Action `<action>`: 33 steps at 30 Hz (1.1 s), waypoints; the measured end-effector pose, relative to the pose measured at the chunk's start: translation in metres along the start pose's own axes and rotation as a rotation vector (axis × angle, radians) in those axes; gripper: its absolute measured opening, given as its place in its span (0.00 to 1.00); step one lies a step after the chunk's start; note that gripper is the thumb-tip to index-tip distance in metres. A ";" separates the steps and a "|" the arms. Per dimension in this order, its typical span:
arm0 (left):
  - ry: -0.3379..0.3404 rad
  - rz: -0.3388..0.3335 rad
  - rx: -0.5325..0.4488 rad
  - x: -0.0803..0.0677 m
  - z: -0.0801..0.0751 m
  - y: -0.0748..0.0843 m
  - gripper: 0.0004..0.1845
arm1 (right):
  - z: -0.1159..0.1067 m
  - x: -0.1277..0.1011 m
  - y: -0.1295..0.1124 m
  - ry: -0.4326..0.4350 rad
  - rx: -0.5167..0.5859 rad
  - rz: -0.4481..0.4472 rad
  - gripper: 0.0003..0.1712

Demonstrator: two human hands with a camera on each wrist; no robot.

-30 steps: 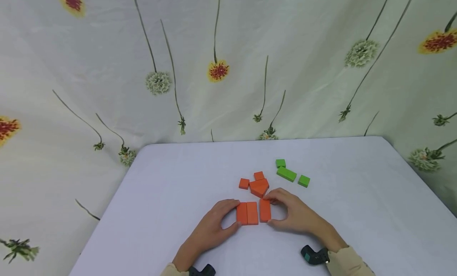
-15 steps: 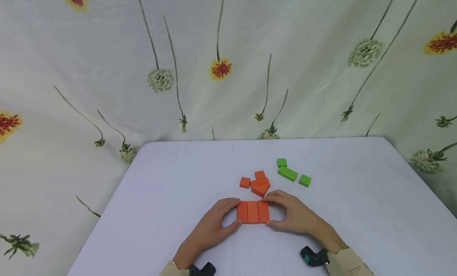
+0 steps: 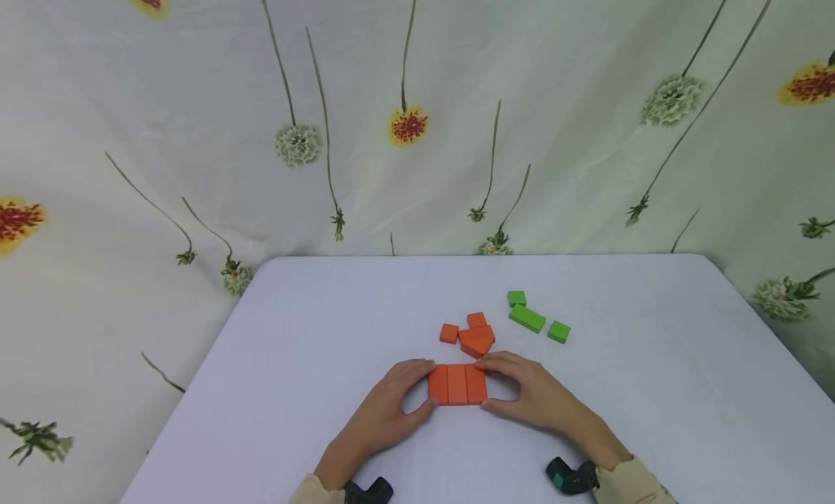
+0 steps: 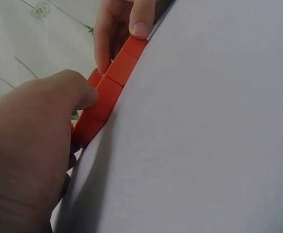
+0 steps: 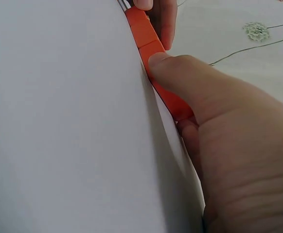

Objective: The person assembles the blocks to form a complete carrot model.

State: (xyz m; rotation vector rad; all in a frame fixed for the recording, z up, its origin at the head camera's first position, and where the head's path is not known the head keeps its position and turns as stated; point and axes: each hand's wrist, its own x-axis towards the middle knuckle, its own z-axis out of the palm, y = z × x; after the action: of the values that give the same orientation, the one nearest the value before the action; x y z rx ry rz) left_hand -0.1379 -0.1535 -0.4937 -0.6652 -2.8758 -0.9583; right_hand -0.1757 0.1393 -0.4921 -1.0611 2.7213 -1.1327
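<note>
Three orange oblong blocks (image 3: 457, 384) lie side by side in a tight row on the white table (image 3: 313, 359). My left hand (image 3: 422, 386) grips the row's left end, fingers at the far corner and thumb at the near one. My right hand (image 3: 493, 383) grips the right end the same way. In the left wrist view the orange row (image 4: 110, 92) runs from my thumb (image 4: 80, 92) to the right hand's fingers (image 4: 127, 24). The right wrist view shows my thumb (image 5: 178, 68) pressed on the orange row (image 5: 149, 41).
Just beyond the row lie two small orange cubes (image 3: 449, 333) (image 3: 477, 320) and an orange five-sided block (image 3: 477, 341). Three green blocks (image 3: 527, 317) lie further right. A flowered cloth (image 3: 404, 127) hangs behind the table and drapes along both its sides.
My right hand slid the third orange block left until it met the other two. The closed row then shifted slightly left between both hands.
</note>
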 end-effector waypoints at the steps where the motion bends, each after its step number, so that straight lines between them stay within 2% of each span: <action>1: -0.002 -0.003 0.000 0.000 0.000 0.000 0.30 | 0.000 0.000 -0.001 -0.001 0.000 0.003 0.32; 10: -0.006 -0.017 -0.011 -0.001 0.000 0.000 0.30 | 0.000 0.001 -0.002 -0.006 -0.013 -0.001 0.32; 20: 0.001 -0.012 -0.027 -0.001 -0.001 0.000 0.29 | 0.001 0.000 -0.002 0.042 0.024 -0.039 0.30; 27: 0.006 -0.004 -0.035 0.000 -0.001 0.000 0.29 | 0.005 0.004 -0.001 0.182 0.051 -0.097 0.25; 33: 0.002 -0.015 -0.037 -0.001 -0.002 0.000 0.29 | 0.008 0.015 -0.009 0.282 0.002 -0.127 0.21</action>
State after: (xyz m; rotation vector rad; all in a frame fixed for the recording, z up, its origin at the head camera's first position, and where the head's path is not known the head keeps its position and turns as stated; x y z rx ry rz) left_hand -0.1376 -0.1548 -0.4926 -0.6459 -2.8715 -1.0153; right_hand -0.1799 0.1213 -0.4887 -1.1716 2.8938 -1.4040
